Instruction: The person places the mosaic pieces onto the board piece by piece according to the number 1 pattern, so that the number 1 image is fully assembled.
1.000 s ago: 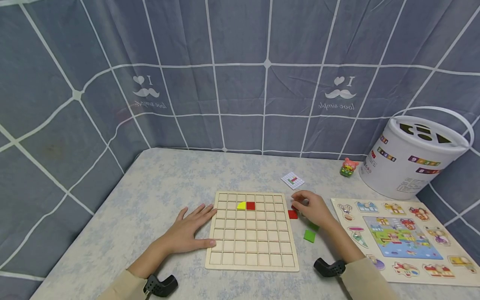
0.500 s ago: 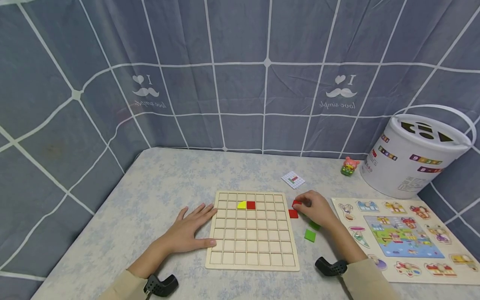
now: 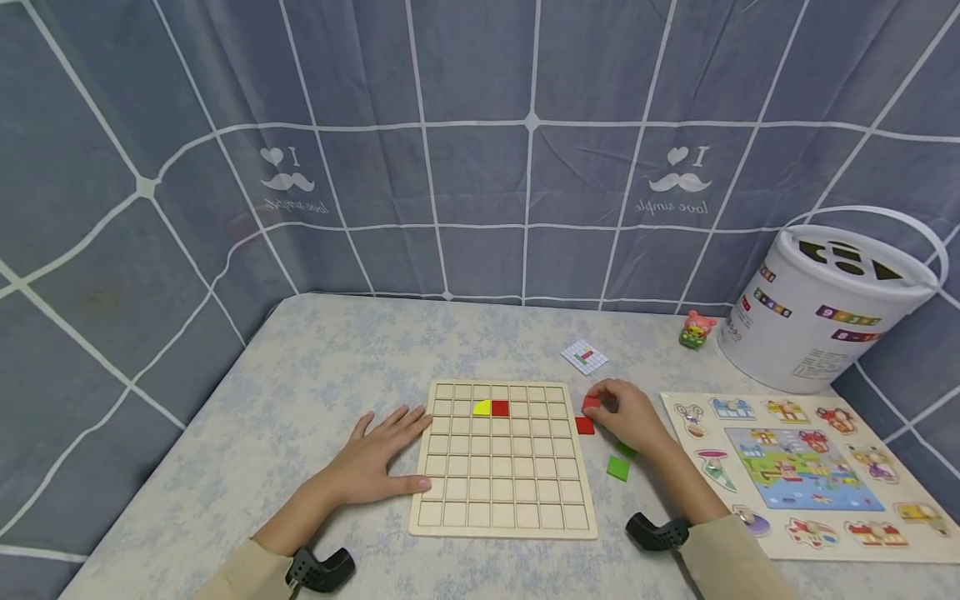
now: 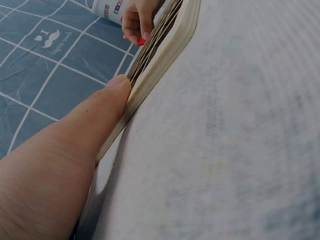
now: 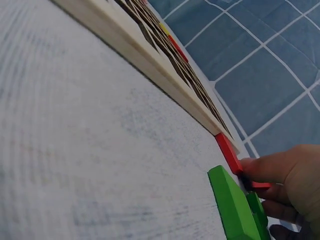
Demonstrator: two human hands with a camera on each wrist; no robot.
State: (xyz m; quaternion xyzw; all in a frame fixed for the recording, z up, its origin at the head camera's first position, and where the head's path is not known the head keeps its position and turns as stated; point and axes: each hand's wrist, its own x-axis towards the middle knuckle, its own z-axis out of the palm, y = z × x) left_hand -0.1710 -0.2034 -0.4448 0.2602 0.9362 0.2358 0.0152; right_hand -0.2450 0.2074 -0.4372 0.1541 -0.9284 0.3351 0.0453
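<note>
A wooden grid board [image 3: 502, 492] lies on the table. In its second row a yellow piece with a cut or rounded corner [image 3: 482, 408] sits beside a red square tile [image 3: 500, 408]. My left hand [image 3: 375, 467] is spread flat at the board's left side, thumb and fingertips touching its edge. To the right of the board my right hand [image 3: 626, 417] pinches another red square tile [image 3: 591, 403] between thumb and fingers, also seen red at its fingertips in the right wrist view. A loose red tile [image 5: 229, 154] lies against the board's edge, close to green tiles [image 5: 232, 205].
Behind the right hand lies a small gridded pattern card [image 3: 584, 357]. Farther right are a picture puzzle board [image 3: 817, 533], a pig-like figurine [image 3: 697, 330] and a tilted-looking white bucket [image 3: 817, 333] with shape holes in its lid. A grey curtain [image 3: 480, 183] hangs behind the table.
The right hand's red tile, mostly hidden a second ago, now shows at its fingertips, slightly raised. The left hand and the board have stayed put; the whole view shifts slightly.
</note>
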